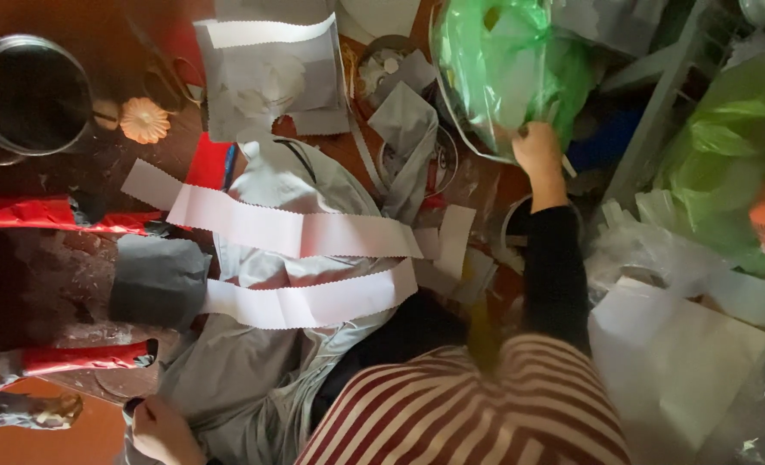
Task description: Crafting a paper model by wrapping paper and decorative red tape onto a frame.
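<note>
Seen from above, my right hand [537, 148] reaches forward, fingers grasping the crumpled translucent green plastic bag [507, 69] at the table's far right. My left hand [160, 429], fingers curled, grips the edge of the grey cloth [253, 379] under two scallop-edged white paper strips [305, 232].

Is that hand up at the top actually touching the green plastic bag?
Touching. In the head view the right hand reaches up with its fingers pressed into the lower edge of the green plastic bag; no gap shows between them.
</note>
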